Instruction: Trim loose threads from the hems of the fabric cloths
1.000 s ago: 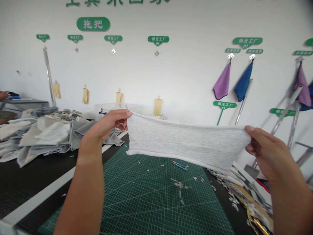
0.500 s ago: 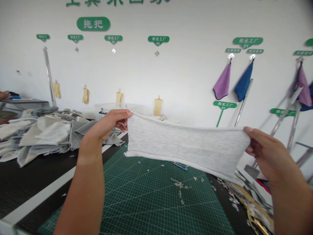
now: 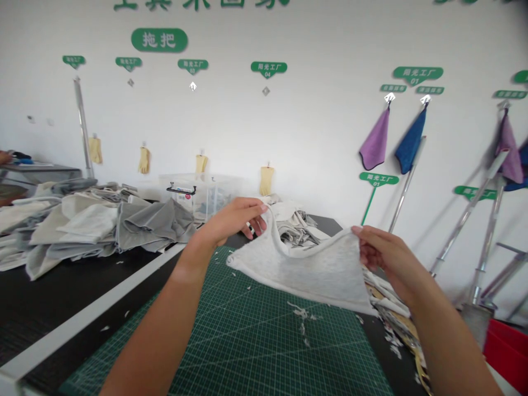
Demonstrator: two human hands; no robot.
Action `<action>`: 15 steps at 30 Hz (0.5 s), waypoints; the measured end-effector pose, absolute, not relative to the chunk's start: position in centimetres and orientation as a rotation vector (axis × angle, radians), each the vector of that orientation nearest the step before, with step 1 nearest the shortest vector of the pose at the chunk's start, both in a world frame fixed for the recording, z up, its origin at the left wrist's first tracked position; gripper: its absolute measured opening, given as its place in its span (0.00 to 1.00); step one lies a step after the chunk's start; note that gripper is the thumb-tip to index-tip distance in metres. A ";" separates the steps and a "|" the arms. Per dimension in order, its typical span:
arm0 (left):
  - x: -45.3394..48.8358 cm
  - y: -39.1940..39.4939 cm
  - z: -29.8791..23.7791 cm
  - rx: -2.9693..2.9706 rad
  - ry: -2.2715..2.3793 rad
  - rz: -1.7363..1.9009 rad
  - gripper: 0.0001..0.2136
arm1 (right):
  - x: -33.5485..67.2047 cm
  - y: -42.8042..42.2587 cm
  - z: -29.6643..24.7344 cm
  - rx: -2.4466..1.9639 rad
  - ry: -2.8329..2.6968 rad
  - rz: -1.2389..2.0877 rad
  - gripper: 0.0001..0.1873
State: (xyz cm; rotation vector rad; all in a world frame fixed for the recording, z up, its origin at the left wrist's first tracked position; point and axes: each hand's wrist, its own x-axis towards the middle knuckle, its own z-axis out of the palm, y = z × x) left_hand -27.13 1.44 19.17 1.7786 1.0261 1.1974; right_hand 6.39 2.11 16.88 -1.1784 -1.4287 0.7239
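Your left hand point(image 3: 231, 220) pinches top edge of light-grey knit fabric point(image 3: 301, 280) between thumb and fingers; right hand point(image 3: 390, 256) pinches its right edge, also nearly closed. Fabric sags between hands, above green cutting mat point(image 3: 231, 352) on black desk point(image 3: 82, 280). Grey fabric pile point(image 3: 107, 225) lies left; second pile point(image 3: 295, 225) lies far.

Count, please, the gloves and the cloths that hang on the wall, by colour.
Yellow rubber gloves: 4
Purple cloths: 2
Blue cloths: 2 (one is partly cut off at the right edge of the view)
Total: 8
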 end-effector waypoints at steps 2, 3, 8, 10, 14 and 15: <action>-24.5 2.0 18.2 1.774 0.967 1.086 0.15 | 5.0 2.0 16.4 -1.167 -1.489 0.841 0.25; -23.1 2.2 17.6 1.777 0.947 1.033 0.15 | 4.3 2.0 16.1 -1.151 -1.518 0.921 0.25; -18.0 3.4 14.1 1.927 0.985 0.905 0.16 | 2.8 3.1 14.5 -1.155 -1.660 1.117 0.23; -17.0 3.6 13.2 2.015 1.076 0.910 0.16 | 2.7 3.8 13.9 -1.200 -1.659 1.131 0.22; -16.4 3.6 12.5 2.198 1.341 1.075 0.17 | 2.8 4.6 13.4 -1.233 -1.624 1.183 0.20; -16.4 3.5 12.5 2.235 1.402 1.104 0.17 | 2.8 4.6 13.4 -1.236 -1.615 1.200 0.19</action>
